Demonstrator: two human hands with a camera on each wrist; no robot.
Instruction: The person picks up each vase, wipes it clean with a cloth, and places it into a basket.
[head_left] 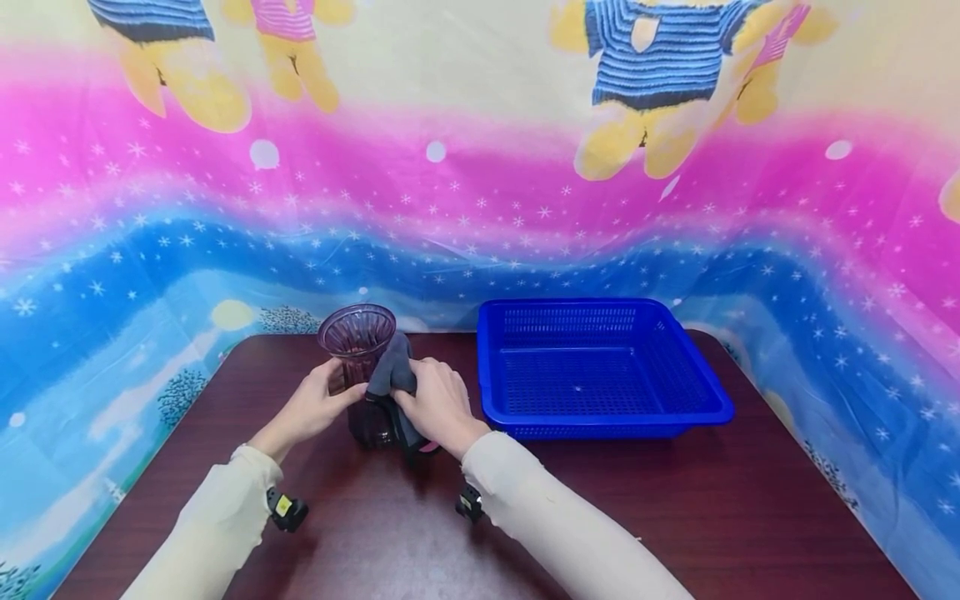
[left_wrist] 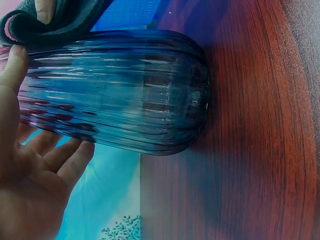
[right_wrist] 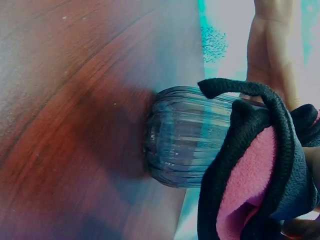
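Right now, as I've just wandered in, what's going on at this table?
A person is handling a tall, ribbed, purple-tinted clear vase with both bare hands at a dark reddish-brown wood-grain table. The left hand holds the vase roughly upright by its side. The right hand grips a bunched dark grey cloth with a pink underside against the vase. A blue rectangular plastic basket sits on the table to the person's right.

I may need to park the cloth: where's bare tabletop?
Bare table: in front of the blue basket, right of the right sleeve; also left of the left sleeve. Crowded: around the vase, with left grip, right grip and cloth.
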